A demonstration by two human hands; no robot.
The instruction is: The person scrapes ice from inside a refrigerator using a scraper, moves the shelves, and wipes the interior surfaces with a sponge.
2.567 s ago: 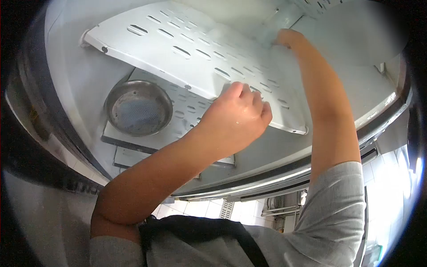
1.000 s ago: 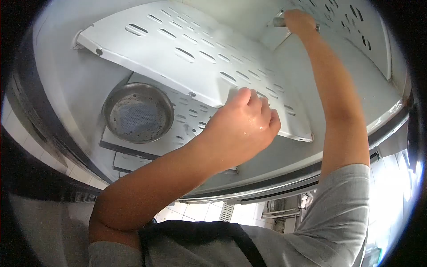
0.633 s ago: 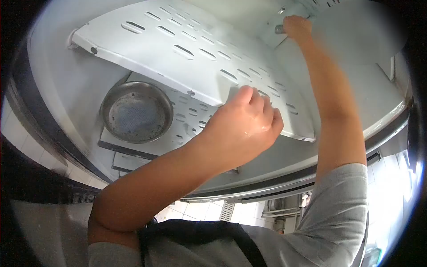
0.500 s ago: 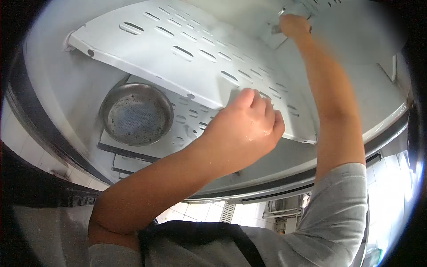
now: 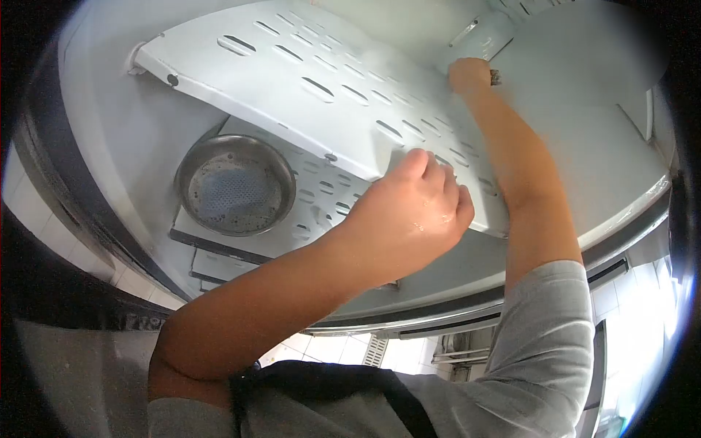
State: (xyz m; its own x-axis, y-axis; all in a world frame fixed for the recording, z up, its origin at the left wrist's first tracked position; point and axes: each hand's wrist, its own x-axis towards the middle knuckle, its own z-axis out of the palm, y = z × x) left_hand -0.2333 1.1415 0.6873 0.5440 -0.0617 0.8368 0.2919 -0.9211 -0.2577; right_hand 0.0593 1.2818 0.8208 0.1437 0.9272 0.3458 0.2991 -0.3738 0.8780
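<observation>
My left hand (image 5: 416,215) is closed at the front edge of a white slotted metal shelf (image 5: 321,120), its fingers curled over the edge and water drops on its back. Deep inside the white cabinet, my right hand (image 5: 469,74) is closed against the back wall, just beyond the shelf. A small grey-brown textured scourer (image 5: 495,77) pokes out beside its fingers. Below the shelf, to the left, a round metal pan (image 5: 286,182) holds cloudy water with bubbles.
A lower slotted shelf (image 5: 310,212) carries the pan. White cabinet walls (image 5: 577,146) curve around both arms. The dark-edged door frame (image 5: 445,303) runs along the front, with tiled floor (image 5: 332,347) and a drain grate (image 5: 375,350) beyond it.
My right hand has moved down and slightly left along the back wall. My left hand stays at the shelf edge. The view has shifted a little.
</observation>
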